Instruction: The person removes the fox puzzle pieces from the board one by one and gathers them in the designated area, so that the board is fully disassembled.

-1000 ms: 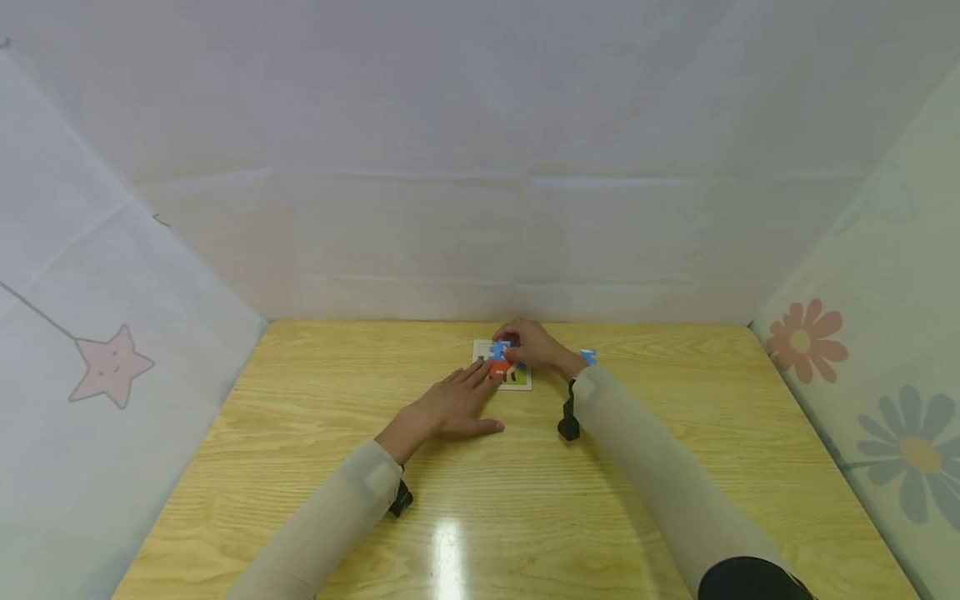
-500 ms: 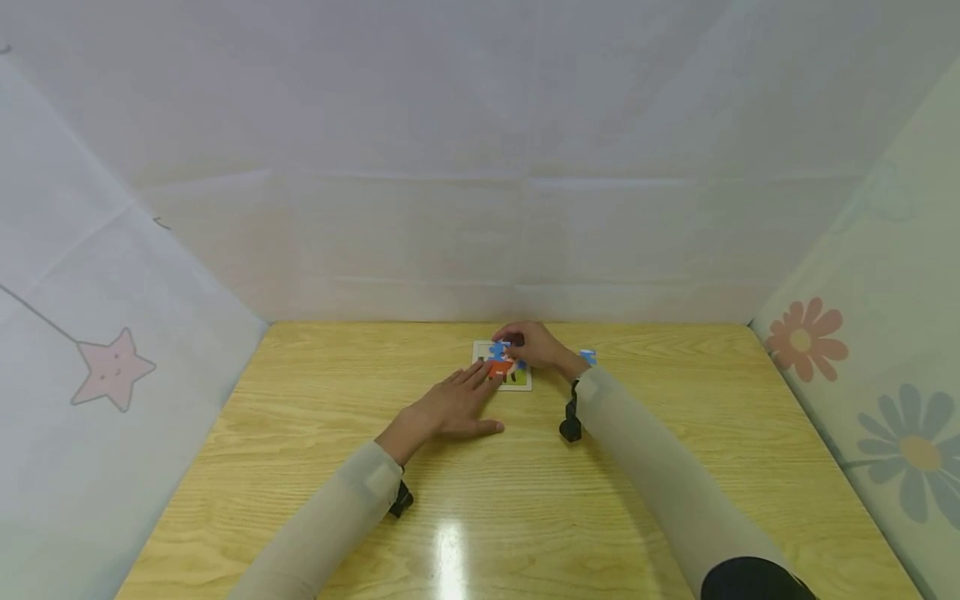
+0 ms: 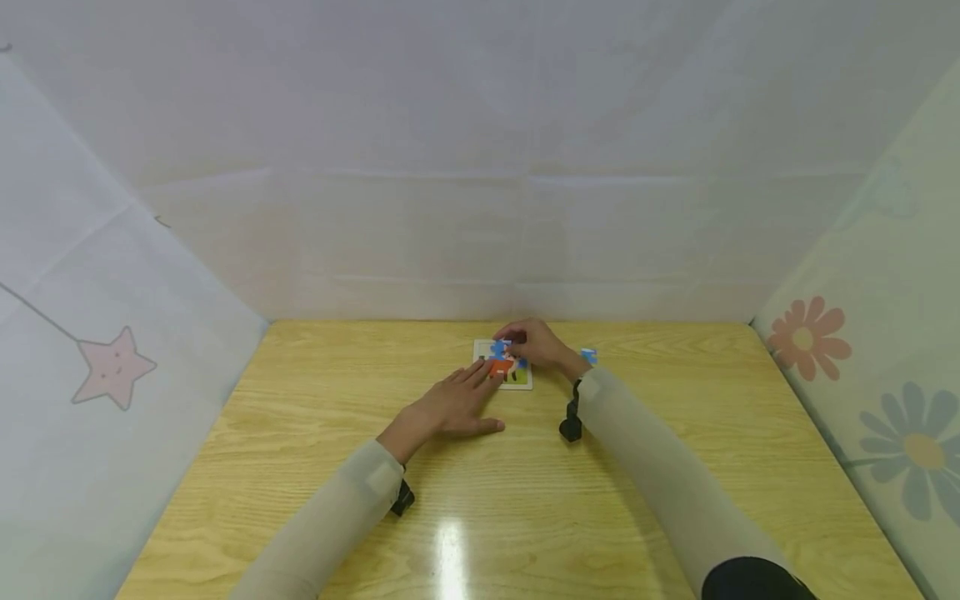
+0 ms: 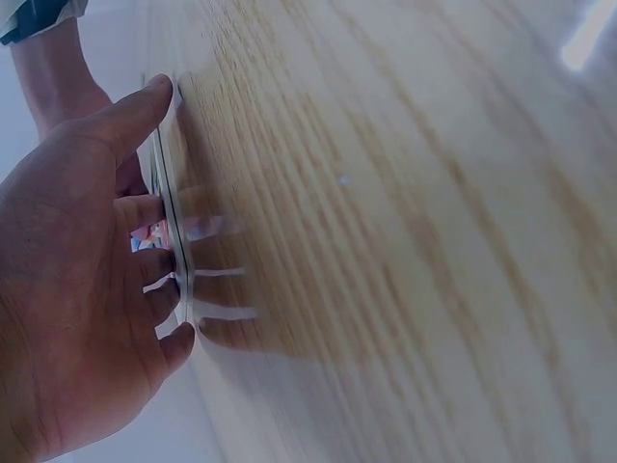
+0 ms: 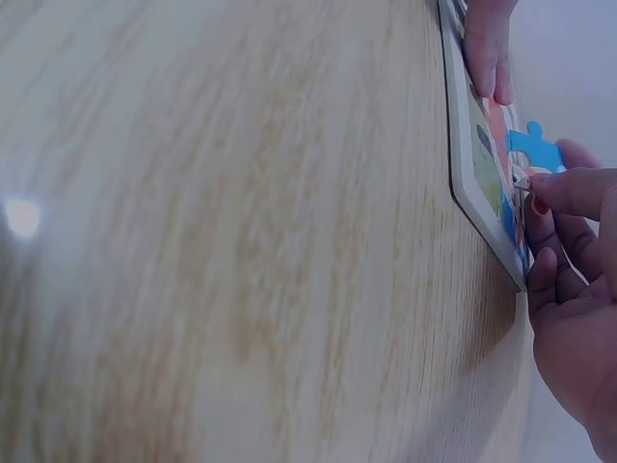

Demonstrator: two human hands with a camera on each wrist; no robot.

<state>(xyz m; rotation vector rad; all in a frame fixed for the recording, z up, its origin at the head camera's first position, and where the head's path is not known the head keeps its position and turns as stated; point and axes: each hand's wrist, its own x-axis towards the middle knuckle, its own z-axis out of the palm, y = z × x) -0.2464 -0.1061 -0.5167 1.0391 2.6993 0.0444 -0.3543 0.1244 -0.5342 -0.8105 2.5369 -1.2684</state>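
A small jigsaw puzzle board (image 3: 522, 386) with a white rim lies near the table's far edge, showing a red figure over green. My left hand (image 3: 453, 406) lies with straight, spread fingers on its lower left part. In the left wrist view those fingertips (image 4: 154, 210) reach the board's edge. My right hand (image 3: 542, 344) comes in from the right and pinches a blue puzzle piece (image 5: 536, 147) between thumb and fingers. That piece stands tilted up over the board in the right wrist view. Fingers cover part of the picture.
Another blue and white puzzle piece (image 3: 588, 356) lies on the wooden table (image 3: 337, 358), right of the board, close to my right wrist. A pale cloth wall (image 3: 420, 242) rises behind the table's far edge, with more cloth at both sides.
My right hand shifts very slightly at the board, still pinching the blue puzzle piece. The left hand stays in place on the board.
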